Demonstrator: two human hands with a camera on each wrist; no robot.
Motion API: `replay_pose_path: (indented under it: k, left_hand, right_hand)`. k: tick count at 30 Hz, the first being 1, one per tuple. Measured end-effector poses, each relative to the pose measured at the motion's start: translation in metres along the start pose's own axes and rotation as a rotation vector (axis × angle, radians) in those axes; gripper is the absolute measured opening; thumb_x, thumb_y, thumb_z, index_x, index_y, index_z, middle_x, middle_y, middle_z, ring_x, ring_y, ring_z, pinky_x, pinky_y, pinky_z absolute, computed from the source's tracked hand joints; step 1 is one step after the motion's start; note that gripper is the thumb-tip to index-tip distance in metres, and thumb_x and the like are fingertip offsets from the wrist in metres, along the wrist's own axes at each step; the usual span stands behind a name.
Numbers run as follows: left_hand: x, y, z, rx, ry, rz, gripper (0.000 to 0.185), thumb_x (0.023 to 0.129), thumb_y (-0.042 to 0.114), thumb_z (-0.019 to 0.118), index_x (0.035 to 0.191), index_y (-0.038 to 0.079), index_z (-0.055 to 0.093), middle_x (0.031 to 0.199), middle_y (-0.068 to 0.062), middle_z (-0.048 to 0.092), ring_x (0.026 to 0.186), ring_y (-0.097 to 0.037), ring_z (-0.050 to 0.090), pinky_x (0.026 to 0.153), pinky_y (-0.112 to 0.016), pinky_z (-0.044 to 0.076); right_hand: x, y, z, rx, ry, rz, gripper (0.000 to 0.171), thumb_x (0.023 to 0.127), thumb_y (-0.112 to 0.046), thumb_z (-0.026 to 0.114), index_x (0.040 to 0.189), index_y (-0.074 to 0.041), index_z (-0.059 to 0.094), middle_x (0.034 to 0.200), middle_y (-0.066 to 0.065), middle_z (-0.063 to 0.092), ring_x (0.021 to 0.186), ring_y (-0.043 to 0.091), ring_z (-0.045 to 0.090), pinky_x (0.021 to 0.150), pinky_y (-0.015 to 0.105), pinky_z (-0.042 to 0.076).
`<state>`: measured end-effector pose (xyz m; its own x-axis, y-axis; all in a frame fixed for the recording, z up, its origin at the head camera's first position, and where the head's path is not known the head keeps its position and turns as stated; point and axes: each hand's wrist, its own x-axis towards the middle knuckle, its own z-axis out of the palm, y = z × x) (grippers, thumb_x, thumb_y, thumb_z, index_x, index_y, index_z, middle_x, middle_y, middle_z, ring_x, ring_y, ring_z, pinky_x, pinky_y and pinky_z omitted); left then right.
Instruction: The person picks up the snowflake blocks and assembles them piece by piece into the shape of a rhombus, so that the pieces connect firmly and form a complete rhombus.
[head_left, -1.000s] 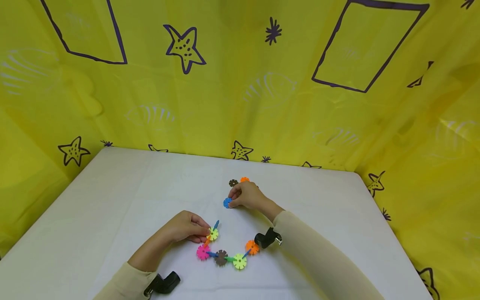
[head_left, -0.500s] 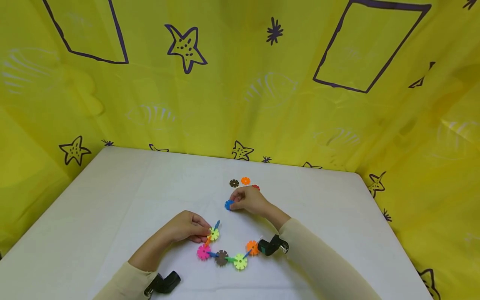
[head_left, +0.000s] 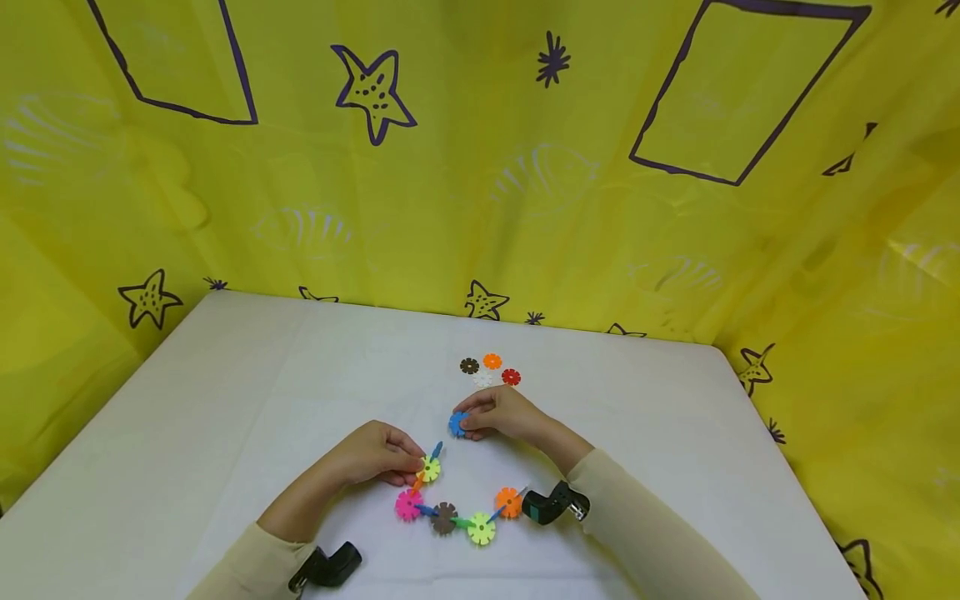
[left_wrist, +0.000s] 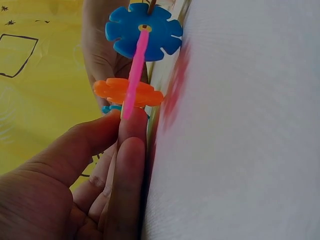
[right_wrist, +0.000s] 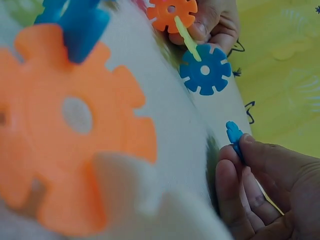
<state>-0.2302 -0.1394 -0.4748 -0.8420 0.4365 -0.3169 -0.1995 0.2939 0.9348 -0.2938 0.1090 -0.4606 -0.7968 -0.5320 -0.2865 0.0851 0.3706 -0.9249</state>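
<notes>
A curved chain of notched plastic discs, slotted into one another, lies on the white tabletop in the head view. My left hand (head_left: 378, 454) pinches the yellow-green disc (head_left: 428, 470) at its left end between thumb and fingers. From that disc a blue disc (right_wrist: 205, 70) sticks out, face-on in the right wrist view. Up and right of it, my right hand (head_left: 502, 414) pinches a loose blue disc (head_left: 458, 424), which appears edge-on in the right wrist view. An orange disc (head_left: 508, 502) with a white piece slotted in forms the chain's right end, beside the right wrist camera.
Four loose discs are several centimetres beyond the right hand: brown (head_left: 469, 366), orange (head_left: 492, 361), white (head_left: 483, 379) and red (head_left: 511, 377). A yellow curtain (head_left: 450, 208) with drawn starfish hangs behind the white table (head_left: 337, 358). Black cameras sit on both wrists.
My right hand has drawn back from the loose discs toward the chain, carrying the blue disc; the white and red discs have come into view. My left hand stays nearly still on the chain.
</notes>
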Motion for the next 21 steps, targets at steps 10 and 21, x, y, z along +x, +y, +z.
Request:
replay_pose_path:
  k: [10,21]
  left_hand:
    - [0.001,-0.001,0.002,-0.036,-0.006,0.004,0.026,0.088,0.011,0.073,0.103,-0.009,0.07,0.074,-0.001,0.07,0.06,-0.006,0.065,0.062,-0.023,0.059]
    - [0.001,0.001,0.003,-0.049,-0.015,0.002,0.028,0.088,0.012,0.073,0.105,-0.009,0.069,0.074,-0.002,0.07,0.062,-0.007,0.065,0.063,-0.025,0.06]
  right_hand:
    - [0.002,0.002,0.008,0.09,-0.002,0.047,0.024,0.09,-0.004,0.07,0.11,0.008,0.07,0.085,0.01,0.074,0.064,0.009,0.068,0.068,0.026,0.06]
    - [0.0,0.003,0.013,0.115,0.019,0.056,0.023,0.089,-0.004,0.07,0.108,0.01,0.069,0.085,0.012,0.074,0.063,0.009,0.068,0.067,0.026,0.06]
